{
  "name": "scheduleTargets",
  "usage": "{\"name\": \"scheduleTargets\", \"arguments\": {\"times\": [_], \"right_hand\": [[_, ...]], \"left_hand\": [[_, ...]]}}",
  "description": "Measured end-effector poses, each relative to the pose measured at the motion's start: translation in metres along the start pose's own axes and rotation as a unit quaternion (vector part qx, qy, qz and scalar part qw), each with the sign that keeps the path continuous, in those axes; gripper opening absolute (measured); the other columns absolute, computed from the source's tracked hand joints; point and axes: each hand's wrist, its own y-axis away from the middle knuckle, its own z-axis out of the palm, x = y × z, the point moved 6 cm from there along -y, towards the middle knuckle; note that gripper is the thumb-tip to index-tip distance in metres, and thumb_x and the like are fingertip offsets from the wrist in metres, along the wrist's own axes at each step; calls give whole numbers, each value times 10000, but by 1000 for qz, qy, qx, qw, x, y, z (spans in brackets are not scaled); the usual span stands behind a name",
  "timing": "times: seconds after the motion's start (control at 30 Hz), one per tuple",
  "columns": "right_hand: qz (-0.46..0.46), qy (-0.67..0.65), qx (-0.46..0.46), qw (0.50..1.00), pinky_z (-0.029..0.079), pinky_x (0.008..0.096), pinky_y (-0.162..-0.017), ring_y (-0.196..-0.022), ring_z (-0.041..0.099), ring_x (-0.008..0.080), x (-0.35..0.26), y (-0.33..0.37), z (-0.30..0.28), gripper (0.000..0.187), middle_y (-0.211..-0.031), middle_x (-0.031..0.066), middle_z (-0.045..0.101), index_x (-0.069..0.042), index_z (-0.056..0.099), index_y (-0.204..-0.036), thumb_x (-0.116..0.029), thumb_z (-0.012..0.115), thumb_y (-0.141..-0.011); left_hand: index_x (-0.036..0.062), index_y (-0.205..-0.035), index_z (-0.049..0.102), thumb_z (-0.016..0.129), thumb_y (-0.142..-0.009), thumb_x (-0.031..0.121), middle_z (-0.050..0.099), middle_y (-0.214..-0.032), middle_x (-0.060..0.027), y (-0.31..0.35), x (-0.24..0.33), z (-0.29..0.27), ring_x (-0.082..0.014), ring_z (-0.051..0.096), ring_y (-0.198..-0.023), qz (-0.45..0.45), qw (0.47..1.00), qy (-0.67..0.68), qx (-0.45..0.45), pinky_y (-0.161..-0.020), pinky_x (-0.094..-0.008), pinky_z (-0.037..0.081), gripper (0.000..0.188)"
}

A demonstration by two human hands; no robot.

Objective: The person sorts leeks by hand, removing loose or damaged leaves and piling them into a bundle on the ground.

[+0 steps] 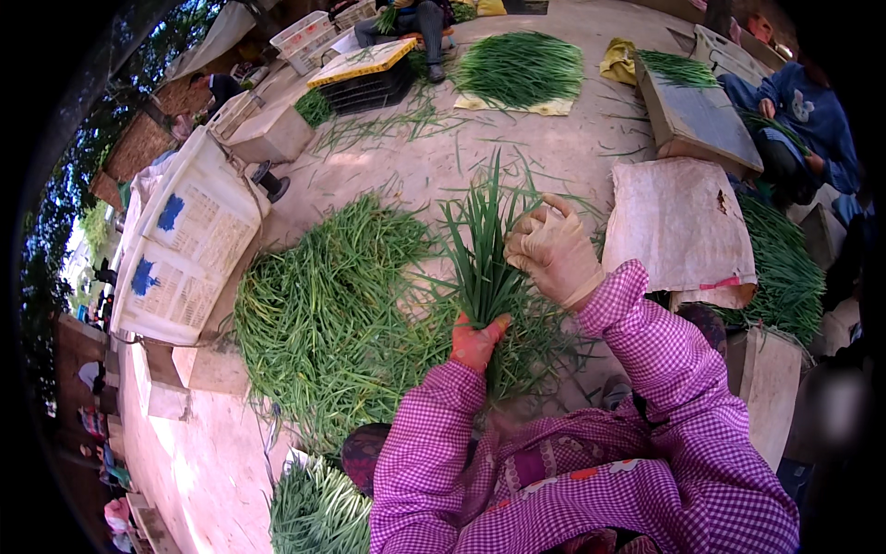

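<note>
My left hand [477, 343], in a reddish-orange glove, is closed around the lower part of a bunch of green chives [486, 263]. The long flat leaves fan upward and away from me. Just right of the leaves, my right hand [556, 254] wears a pale beige glove; its fingers are curled in by the leaf edges. Whatever they may pinch is too small to make out. Beneath and left of the bunch, a large loose heap of chives [323, 309] spreads over the ground. More stalks with pale ends [318, 508] lie at the lower left.
A pale crate [194, 235] stands on the left. To the right are a cloth-covered block [678, 222], a chive pile [780, 268] and a board-topped box [697, 115], with a person [812, 120] beside it. Ahead, chives [521, 66] lie near a black crate [369, 88].
</note>
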Motion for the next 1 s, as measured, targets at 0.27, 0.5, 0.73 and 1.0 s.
{"name": "scheduleTargets", "arguments": {"times": [0.27,0.5,0.73,1.0], "right_hand": [[139,-356,67,922,478,336,-822,-886,605,199,42,0,-22,220,-973,39,658,-89,672,-1028,-174,692,-826],[-11,146,-74,986,466,387,-765,-806,599,229,-15,2,13,492,-775,34,575,-137,608,-921,-596,585,-746],[-6,111,-81,990,465,373,-694,-731,652,225,-14,9,29,382,-725,27,633,-132,607,-858,-508,614,-788],[-28,33,-17,999,469,398,-615,-613,618,265,-7,13,25,223,-628,69,595,-97,606,-748,-297,614,-848]], "left_hand": [[3,-960,617,764,-752,62,623,-700,-31,-2,1,-6,-123,535,-554,-15,998,5,67,-517,-272,434,262],[15,-1137,592,722,-800,61,679,-967,-56,-10,-20,-8,-135,614,-826,-24,997,-70,32,-748,-288,492,364],[46,-1187,594,719,-800,68,691,-981,-44,-10,-20,-5,-144,628,-866,-9,997,-82,14,-788,-292,493,407],[44,-1160,620,735,-779,147,700,-997,-79,-12,-23,-11,-174,642,-877,7,992,-128,18,-817,-314,488,412]]}}
